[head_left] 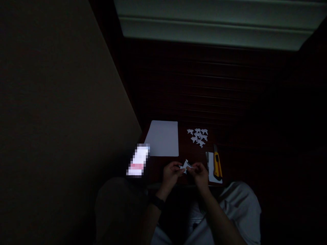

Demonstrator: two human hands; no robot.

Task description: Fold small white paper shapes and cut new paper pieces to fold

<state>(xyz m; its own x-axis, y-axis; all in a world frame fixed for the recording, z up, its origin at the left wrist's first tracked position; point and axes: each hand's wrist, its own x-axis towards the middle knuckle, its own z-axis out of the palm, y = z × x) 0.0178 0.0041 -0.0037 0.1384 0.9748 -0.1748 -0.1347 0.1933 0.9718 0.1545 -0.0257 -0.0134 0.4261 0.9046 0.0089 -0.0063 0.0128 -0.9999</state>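
Plainly, a small folded paper piece (187,164) sits between the left hand (171,173) and the right hand (201,174), above the near part of the desk (186,149); each grip is pinched on it, thumb against fingers — though the dimness blurs the exact contact. It should be light, crisp and easily crushed, best held gently by its creased edges. The dark desk also bears a large white sheet (163,137), a cluster of paper shapes (197,135) and a yellow cutter (217,167) — beside a plain panel (63,102) in a gloomy room.

One head-worn camera looks forward and down. Left hand (170,175) and right hand (200,175) show small, below centre
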